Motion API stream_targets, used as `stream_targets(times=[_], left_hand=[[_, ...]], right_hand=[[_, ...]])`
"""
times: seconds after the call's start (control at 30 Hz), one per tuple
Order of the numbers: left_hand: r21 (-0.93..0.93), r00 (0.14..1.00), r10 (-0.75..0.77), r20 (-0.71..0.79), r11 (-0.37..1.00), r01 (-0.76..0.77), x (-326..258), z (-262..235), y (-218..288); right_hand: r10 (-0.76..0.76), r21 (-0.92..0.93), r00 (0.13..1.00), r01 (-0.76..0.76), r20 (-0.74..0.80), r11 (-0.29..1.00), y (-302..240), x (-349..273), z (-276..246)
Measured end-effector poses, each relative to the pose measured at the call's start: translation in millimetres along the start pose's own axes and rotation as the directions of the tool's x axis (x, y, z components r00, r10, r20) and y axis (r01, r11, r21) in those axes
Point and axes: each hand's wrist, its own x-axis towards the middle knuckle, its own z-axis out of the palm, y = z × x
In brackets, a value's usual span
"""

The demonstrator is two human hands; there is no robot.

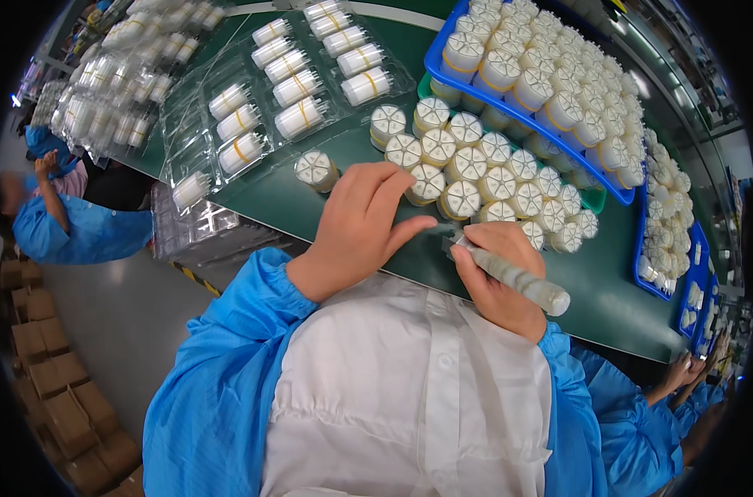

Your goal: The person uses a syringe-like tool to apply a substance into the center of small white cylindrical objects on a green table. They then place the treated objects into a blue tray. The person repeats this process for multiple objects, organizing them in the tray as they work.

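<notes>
In my right hand (502, 269) is a tool with a thick, pale, wrapped handle (521, 282); the fingers are closed round it. Its small tip points left toward my other thumb, too blurred to make out. My left hand (364, 219) is bent over the green table, thumb and fingers apart, with nothing visible in it. Its fingertips come close to a white cylinder (427, 184) at the near edge of a standing cluster; contact is unclear. The clustered cylinders (498, 183) have spoked round ends and yellow bands. One lone cylinder (315, 170) stands left of my left hand.
A clear blister tray (252, 91) holds banded cylinders lying down; stacked filled trays (115, 83) are beyond it. Blue crates (530, 116) full of cylinders stand at the right. A green container (593, 200) shows beneath one. Other people in blue (82, 228) are at both sides; cardboard boxes (70, 414) line the floor.
</notes>
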Motion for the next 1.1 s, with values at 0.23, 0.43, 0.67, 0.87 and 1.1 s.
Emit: stream_targets(times=[0.23, 0.43, 0.67, 0.87, 1.1], left_hand=[[-0.111, 0.983, -0.181, -0.01, 0.978, 0.179, 5.1, 22.2, 3.2], [-0.285, 0.962, -0.191, 0.195, 0.928, 0.242, -10.4, -2.0, 8.7], [-0.388, 0.954, -0.18, 0.242, 0.883, 0.265, -22.5, -0.5, 12.0], [-0.397, 0.965, -0.154, 0.214, 0.888, 0.23, -25.5, 3.0, 10.3], [-0.354, 0.976, -0.146, 0.161, 0.915, 0.195, -30.7, 10.7, 6.9]], right_hand=[[0.023, -0.021, 0.999, -0.024, -0.036, 0.999, 5.7, -3.1, -5.2], [0.04, 0.054, 0.993, -0.035, -0.107, 0.998, 1.3, 5.2, 0.8], [0.065, 0.094, 0.997, -0.061, -0.041, 0.994, -1.5, 4.8, 13.0], [0.068, 0.064, 0.998, -0.068, -0.011, 0.996, -7.7, 4.3, 11.2], [-0.022, -0.02, 1.0, 0.022, 0.018, 1.0, -6.1, 6.4, 16.2]])
